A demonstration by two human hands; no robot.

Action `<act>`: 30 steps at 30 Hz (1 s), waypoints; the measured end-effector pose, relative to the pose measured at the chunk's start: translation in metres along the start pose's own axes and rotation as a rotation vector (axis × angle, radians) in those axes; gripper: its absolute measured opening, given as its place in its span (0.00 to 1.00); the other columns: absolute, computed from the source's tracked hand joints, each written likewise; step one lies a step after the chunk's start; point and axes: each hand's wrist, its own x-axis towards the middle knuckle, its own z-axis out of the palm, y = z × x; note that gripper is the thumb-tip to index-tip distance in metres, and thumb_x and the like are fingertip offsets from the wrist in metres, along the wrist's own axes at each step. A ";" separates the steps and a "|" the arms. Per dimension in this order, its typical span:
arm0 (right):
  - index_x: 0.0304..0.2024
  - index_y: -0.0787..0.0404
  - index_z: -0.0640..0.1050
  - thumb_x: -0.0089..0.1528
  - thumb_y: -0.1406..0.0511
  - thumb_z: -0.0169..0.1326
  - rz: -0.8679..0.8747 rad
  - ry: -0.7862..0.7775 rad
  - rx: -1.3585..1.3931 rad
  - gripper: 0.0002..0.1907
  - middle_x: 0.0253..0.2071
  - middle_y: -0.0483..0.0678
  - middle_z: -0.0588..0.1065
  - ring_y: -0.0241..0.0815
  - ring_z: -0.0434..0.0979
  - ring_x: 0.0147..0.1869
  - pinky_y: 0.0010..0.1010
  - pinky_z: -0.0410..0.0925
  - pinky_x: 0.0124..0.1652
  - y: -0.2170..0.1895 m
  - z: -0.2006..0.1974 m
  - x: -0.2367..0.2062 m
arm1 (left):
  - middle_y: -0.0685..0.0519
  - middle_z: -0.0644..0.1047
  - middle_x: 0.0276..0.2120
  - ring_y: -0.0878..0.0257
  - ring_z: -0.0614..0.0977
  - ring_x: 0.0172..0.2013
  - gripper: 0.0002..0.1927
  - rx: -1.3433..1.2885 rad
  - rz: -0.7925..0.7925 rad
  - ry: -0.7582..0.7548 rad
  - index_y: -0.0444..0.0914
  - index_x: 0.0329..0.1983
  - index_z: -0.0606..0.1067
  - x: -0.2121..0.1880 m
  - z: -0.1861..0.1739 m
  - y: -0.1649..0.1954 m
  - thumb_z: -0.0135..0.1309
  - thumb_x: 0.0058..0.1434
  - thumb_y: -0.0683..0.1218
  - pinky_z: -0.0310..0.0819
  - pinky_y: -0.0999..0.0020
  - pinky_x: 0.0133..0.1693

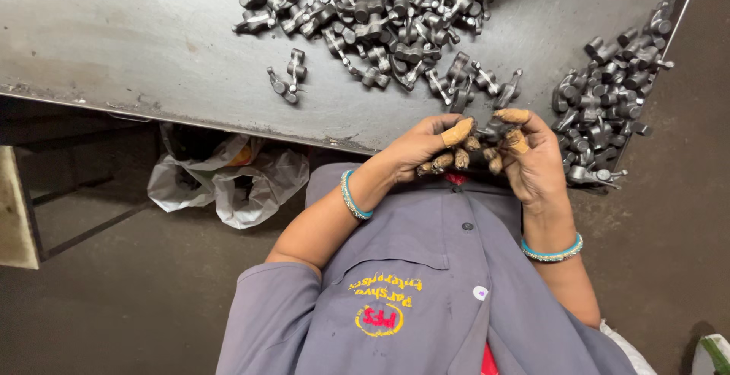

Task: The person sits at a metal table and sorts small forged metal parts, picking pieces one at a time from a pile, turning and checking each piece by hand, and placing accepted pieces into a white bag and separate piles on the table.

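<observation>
My left hand [422, 147] and my right hand [534, 163] meet in front of my chest, just below the table's near edge. Together they grip a small dark metal part [490, 129] between the fingertips. Several fingertips wear tan rubber finger covers. Each wrist carries a teal bangle. A big heap of similar grey metal parts [380, 10] lies on the grey metal table [114, 33] beyond my hands. A smaller heap [608, 93] sits at the table's right edge, close to my right hand.
Two loose parts [287, 78] lie apart to the left of the big heap. A crumpled white plastic bag [228, 181] rests on the dark floor under the table's edge. My grey work shirt [426, 268] fills the lower middle.
</observation>
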 end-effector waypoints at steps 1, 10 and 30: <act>0.52 0.62 0.78 0.65 0.59 0.62 -0.007 0.039 -0.016 0.17 0.41 0.47 0.80 0.39 0.79 0.36 0.25 0.71 0.31 0.003 0.000 0.000 | 0.53 0.79 0.31 0.76 0.70 0.18 0.23 -0.028 -0.011 0.012 0.32 0.58 0.72 0.000 0.004 0.002 0.53 0.75 0.57 0.57 0.82 0.15; 0.43 0.69 0.80 0.65 0.54 0.62 -0.176 0.104 -0.224 0.22 0.37 0.46 0.80 0.32 0.78 0.35 0.20 0.71 0.36 -0.004 0.007 0.001 | 0.51 0.79 0.34 0.71 0.77 0.22 0.22 -0.115 -0.045 -0.017 0.36 0.55 0.73 0.001 0.012 0.005 0.50 0.72 0.59 0.68 0.78 0.20; 0.50 0.63 0.75 0.60 0.75 0.66 -0.417 0.131 -0.826 0.18 0.47 0.48 0.78 0.42 0.76 0.47 0.31 0.70 0.46 -0.041 0.039 0.057 | 0.51 0.78 0.24 0.68 0.76 0.17 0.28 -0.123 0.087 0.188 0.35 0.40 0.77 -0.009 -0.005 0.028 0.48 0.69 0.65 0.63 0.79 0.14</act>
